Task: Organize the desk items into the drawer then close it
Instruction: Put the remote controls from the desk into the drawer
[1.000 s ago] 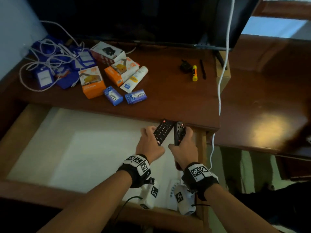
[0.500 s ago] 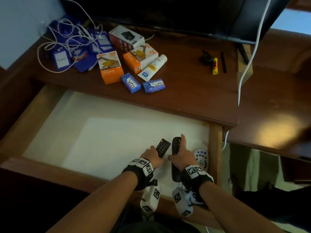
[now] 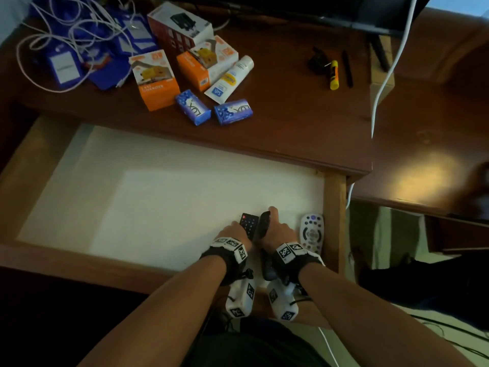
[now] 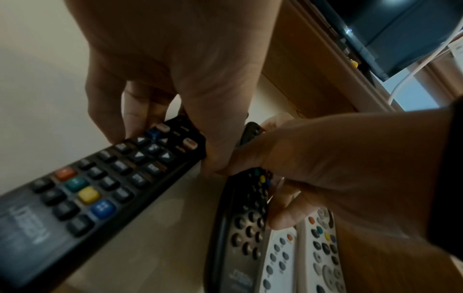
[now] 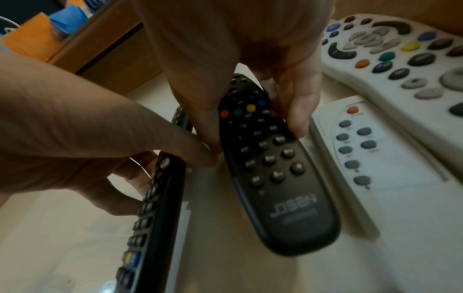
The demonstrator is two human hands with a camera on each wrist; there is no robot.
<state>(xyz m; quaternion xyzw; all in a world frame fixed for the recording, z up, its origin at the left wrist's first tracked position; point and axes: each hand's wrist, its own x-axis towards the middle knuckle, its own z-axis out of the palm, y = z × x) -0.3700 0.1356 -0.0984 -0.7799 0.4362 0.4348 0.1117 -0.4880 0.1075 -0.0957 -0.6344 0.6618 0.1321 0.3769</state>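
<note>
My left hand (image 3: 235,230) grips a flat black remote (image 3: 248,225) by its long edges, low over the white floor of the open drawer (image 3: 334,221) near its front right corner. My right hand (image 3: 275,229) grips a rounded black remote (image 3: 264,221) just to the right, thumb along its left side. In the left wrist view my left hand (image 4: 165,148) pinches the flat remote (image 4: 100,188). In the right wrist view my right hand (image 5: 253,130) holds the rounded remote (image 5: 275,168). Two white remotes (image 5: 400,59) (image 5: 375,158) lie in the drawer at the right wall.
On the desk behind the drawer lie two orange boxes (image 3: 156,78) (image 3: 203,62), a white box (image 3: 180,25), a tube (image 3: 230,78), two blue soap bars (image 3: 193,107) (image 3: 232,112), blue lanyards with white cables (image 3: 79,49), a glue stick (image 3: 334,75) and a pen (image 3: 347,68).
Both hands have carried their black remotes down from the desk edge into the drawer's front right corner, beside the white remotes.
</note>
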